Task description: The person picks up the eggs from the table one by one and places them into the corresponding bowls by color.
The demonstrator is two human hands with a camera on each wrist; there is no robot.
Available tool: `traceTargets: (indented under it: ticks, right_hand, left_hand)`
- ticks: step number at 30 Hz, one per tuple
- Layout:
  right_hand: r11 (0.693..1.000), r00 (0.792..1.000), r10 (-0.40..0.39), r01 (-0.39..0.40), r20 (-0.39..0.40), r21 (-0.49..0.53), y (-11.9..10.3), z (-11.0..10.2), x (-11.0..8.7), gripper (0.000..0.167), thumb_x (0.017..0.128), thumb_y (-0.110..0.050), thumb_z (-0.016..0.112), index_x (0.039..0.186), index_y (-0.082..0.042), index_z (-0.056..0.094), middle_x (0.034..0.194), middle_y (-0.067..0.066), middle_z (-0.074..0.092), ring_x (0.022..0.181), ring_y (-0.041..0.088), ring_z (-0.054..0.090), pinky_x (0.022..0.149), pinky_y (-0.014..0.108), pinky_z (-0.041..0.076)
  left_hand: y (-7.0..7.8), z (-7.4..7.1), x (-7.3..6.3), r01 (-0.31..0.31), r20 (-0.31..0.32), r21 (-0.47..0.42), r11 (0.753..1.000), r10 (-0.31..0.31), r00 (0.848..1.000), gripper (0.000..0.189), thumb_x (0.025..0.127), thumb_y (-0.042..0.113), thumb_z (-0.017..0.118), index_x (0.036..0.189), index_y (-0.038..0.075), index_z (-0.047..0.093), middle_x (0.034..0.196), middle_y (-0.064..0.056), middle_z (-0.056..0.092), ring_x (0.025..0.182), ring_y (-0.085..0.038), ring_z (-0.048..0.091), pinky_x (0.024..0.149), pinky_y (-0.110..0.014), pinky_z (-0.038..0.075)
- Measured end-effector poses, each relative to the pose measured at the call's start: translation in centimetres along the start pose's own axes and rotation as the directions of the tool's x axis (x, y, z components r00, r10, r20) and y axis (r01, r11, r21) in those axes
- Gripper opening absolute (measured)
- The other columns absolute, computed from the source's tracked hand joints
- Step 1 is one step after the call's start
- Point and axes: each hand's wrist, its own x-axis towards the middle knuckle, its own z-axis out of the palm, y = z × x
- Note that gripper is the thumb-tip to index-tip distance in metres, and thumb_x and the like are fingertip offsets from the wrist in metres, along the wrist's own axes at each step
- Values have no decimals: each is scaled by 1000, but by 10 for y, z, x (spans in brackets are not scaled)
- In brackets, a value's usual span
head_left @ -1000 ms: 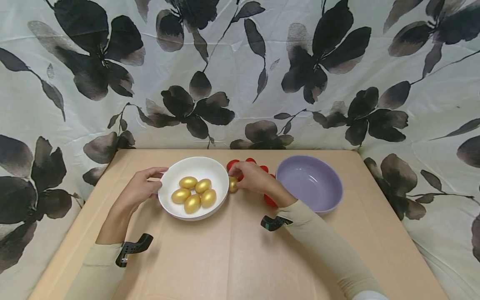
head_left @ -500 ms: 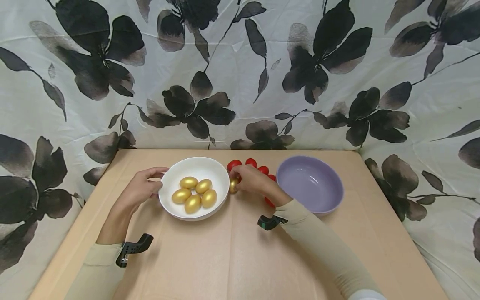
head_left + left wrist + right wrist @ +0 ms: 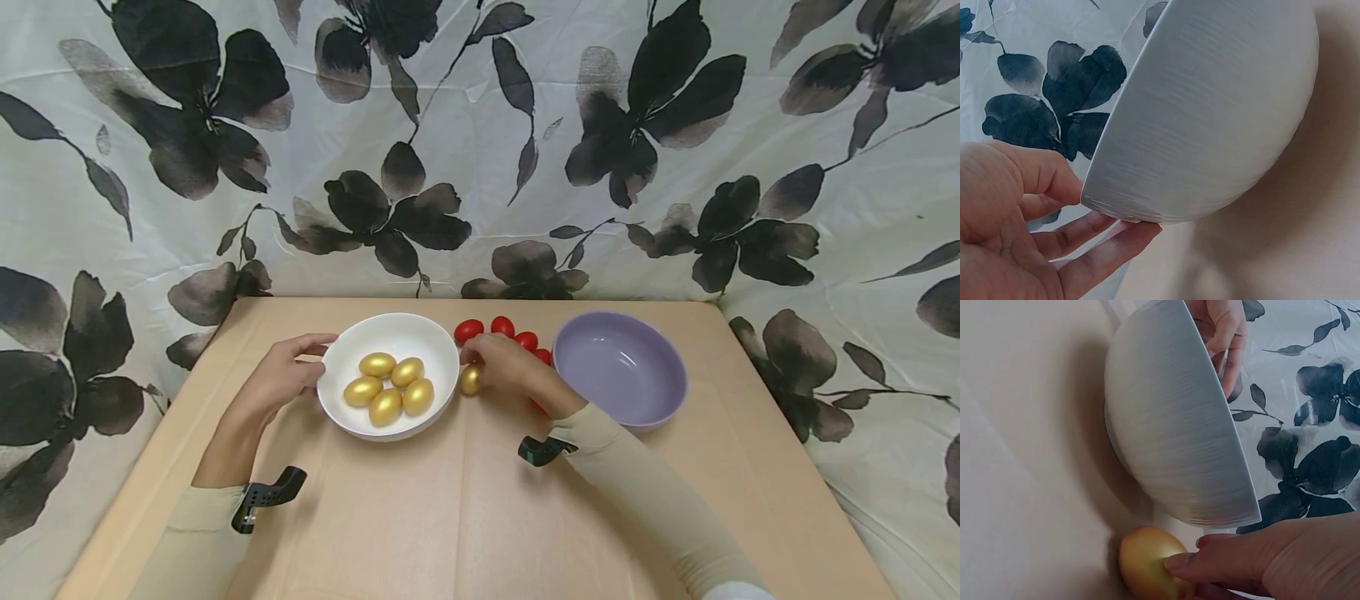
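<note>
A white bowl point(image 3: 390, 335) with several golden eggs point(image 3: 385, 407) inside sits left of the table's middle. My left hand point(image 3: 281, 379) holds its left rim; in the left wrist view the fingertips meet the bowl's outer wall point(image 3: 1210, 112) below the rim. Just outside the bowl's right side, my right hand point(image 3: 506, 367) pinches another golden egg point(image 3: 470, 380). The right wrist view shows the thumb pressed on that egg point(image 3: 1144, 556), close to the wooden surface, with the other fingers partly hidden behind.
Several red eggs point(image 3: 468, 331) lie behind and beside my right hand, some partly covered by it. A purple bowl point(image 3: 622, 358) with nothing in it stands to their right. Floral cloth point(image 3: 480, 167) hangs behind the wooden table point(image 3: 420, 517).
My right hand has shifted slightly right and toward me with the golden egg, which shows more now. The left hand and white bowl stay in place.
</note>
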Motion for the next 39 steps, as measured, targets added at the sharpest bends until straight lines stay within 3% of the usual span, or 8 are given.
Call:
traceTargets:
  ticks: [10,15,23,31,39]
  right_hand:
    - [994,997,44,-38,64,-99,-3,-1,-10,38,81,-14,85,117,-13,75,107,2,70,101,20,60,91,35,53]
    - [990,993,43,-28,109,-140,-7,-2,-16,33,80,-18,86,112,-15,78,99,0,68,96,20,56,86,33,53]
    - [995,986,7,8,166,-95,-5,-2,-24,22,84,-15,82,104,-15,73,91,-1,63,91,20,55,82,33,51]
    - [995,981,-40,56,188,-81,1,0,-26,28,84,-16,82,111,-15,71,95,-2,63,92,18,56,83,29,52]
    - [998,979,-26,37,200,-49,6,2,-27,33,83,-19,82,114,-18,70,97,-4,62,94,17,57,84,30,54]
  left_hand:
    - [-2,0,2,-5,1,-15,1000,5,1000,62,89,1,51,151,2,45,140,-30,49,105,-36,60,73,-39,59]
    - [0,0,2,-3,3,-16,1000,3,1000,61,91,1,51,151,2,45,141,-30,48,105,-36,60,73,-39,59]
    - [2,0,1,-3,6,-16,1000,3,1000,60,91,2,51,151,2,45,140,-30,49,101,-34,60,71,-38,59]
    - [1,1,0,3,4,-8,1000,-3,1000,60,92,3,51,151,3,45,140,-29,50,100,-33,60,71,-37,58]
    - [2,0,1,5,0,-1,1000,-5,1000,59,92,3,52,150,3,46,140,-29,49,102,-34,60,71,-36,58]
